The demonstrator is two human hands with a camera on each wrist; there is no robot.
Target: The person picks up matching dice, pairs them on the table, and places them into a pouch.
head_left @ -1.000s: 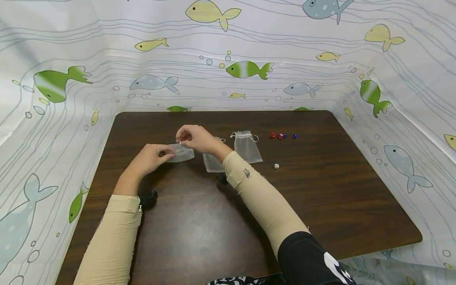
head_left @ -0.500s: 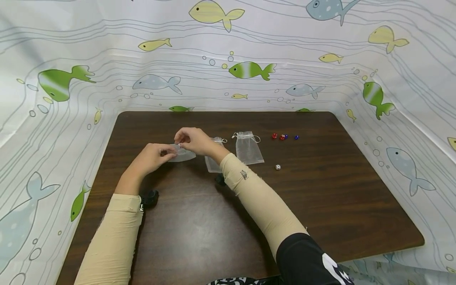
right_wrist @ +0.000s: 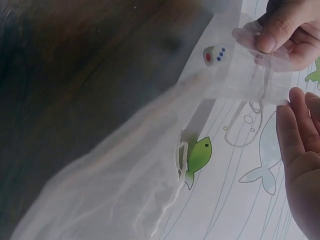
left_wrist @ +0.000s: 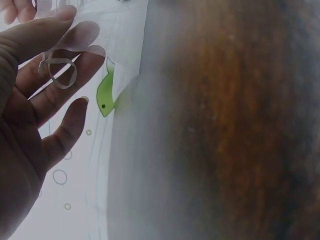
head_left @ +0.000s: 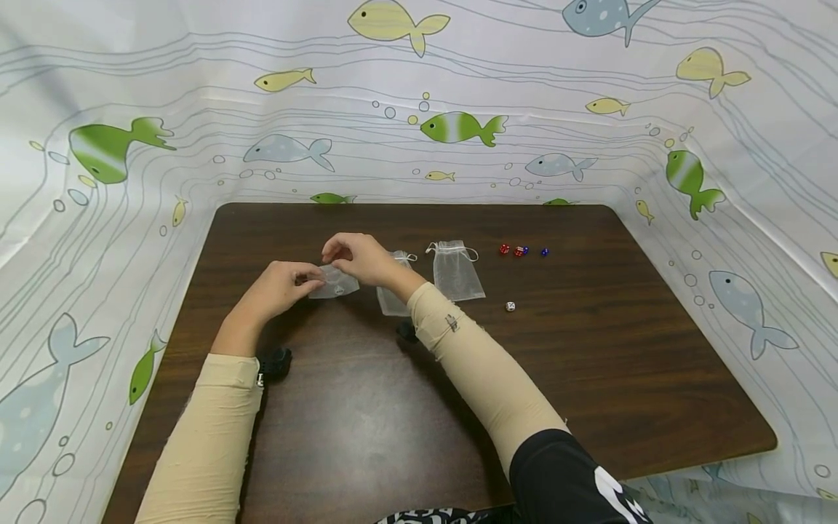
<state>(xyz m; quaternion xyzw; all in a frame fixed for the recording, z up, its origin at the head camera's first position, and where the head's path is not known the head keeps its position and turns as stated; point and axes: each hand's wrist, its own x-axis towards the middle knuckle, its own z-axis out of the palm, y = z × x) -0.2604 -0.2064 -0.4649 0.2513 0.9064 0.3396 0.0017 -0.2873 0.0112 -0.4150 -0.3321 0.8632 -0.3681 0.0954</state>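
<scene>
My left hand (head_left: 278, 287) pinches a small sheer white drawstring bag (head_left: 332, 282) by its mouth, thumb on one side, the other fingers loosely spread. A white die (right_wrist: 214, 55) with red and blue pips shows through the bag's mesh. My right hand (head_left: 358, 258) is at the bag's other edge, its fingertips close to or touching the cloth. Nothing shows between its fingers (right_wrist: 299, 110). A loop of the bag's white drawstring (left_wrist: 64, 75) hangs by my left fingers.
Another sheer bag (head_left: 391, 300) lies partly under my right forearm. A further one (head_left: 457, 273) lies to its right. Red dice (head_left: 504, 249) and blue dice (head_left: 545, 252) sit at the back right, with a white die (head_left: 511, 306) nearer. A fish-patterned curtain (head_left: 497, 87) surrounds the table (head_left: 589, 349).
The white die has gone from my right fingertips into the bag held by my left hand. Both hands have stayed nearly in place.
</scene>
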